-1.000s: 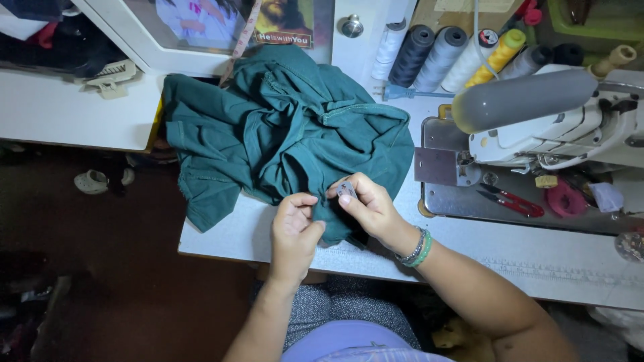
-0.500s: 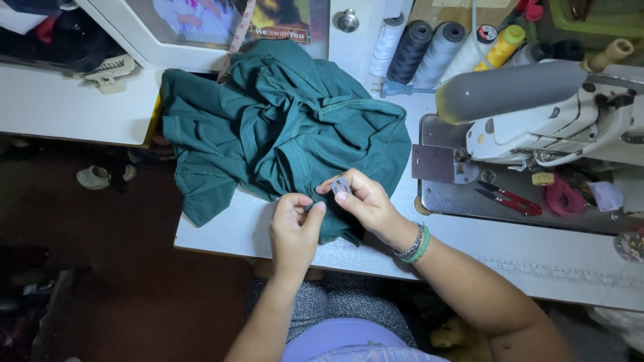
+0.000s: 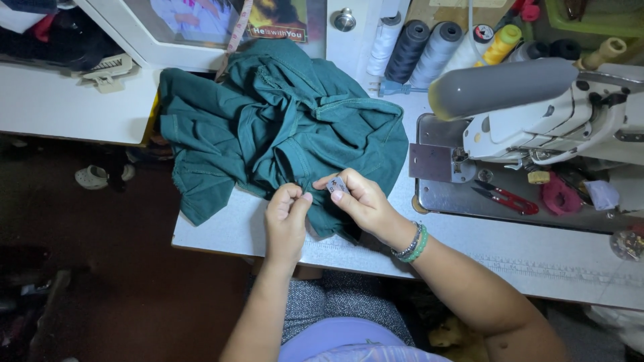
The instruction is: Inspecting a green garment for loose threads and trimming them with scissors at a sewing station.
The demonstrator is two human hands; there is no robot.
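Left hand (image 3: pixel 286 216) pinches teal garment (image 3: pixel 282 131) edge; right hand (image 3: pixel 357 199) grips small grey label (image 3: pixel 336 185) beside sewing machine (image 3: pixel 550 114).

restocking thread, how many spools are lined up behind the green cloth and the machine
About 7: white, dark grey, light grey, white, yellow, two dark; a tan one is partly hidden.
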